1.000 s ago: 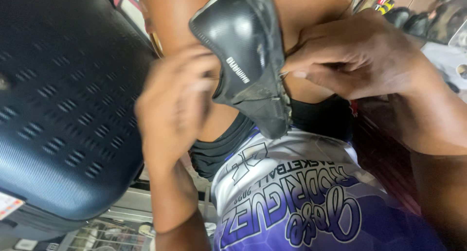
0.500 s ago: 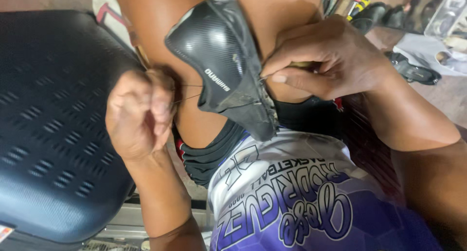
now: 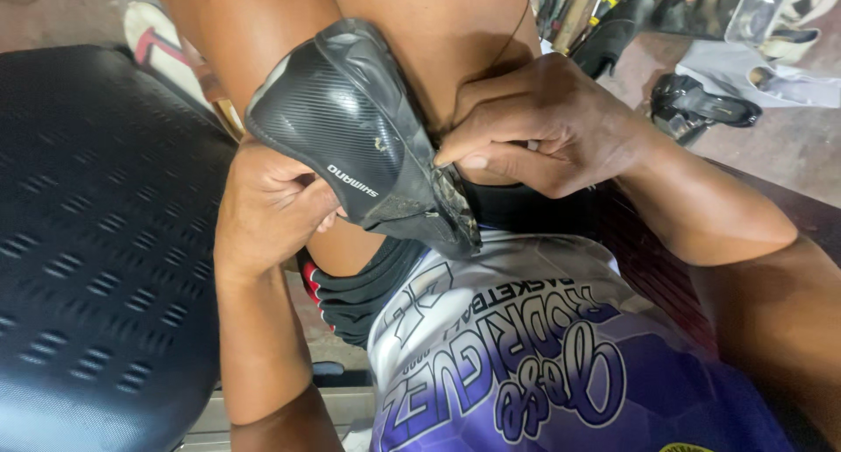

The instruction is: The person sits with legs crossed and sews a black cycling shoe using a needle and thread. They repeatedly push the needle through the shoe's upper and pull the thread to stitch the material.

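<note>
A black shoe (image 3: 350,137) with a carbon-weave pattern is wedged between my bare knees, sole edge turned toward my body. My left hand (image 3: 267,211) sits under its left side, fingers curled against the shoe. My right hand (image 3: 543,132) pinches the worn sole edge at the shoe's right side, thumb and fingertips pressed together there. A thin thread (image 3: 515,33) runs up over my thigh from near the right hand. Whether a needle sits between the fingers is hidden.
A large dark blue perforated seat (image 3: 96,242) fills the left. A sandal (image 3: 153,36) lies on the floor at the top left. Other black shoes (image 3: 701,106) and hand tools (image 3: 569,1) lie on the floor at the top right.
My left hand, a fist held away from the shoe half a second ago, has come back against the shoe's underside. My right hand has stayed at the sole edge.
</note>
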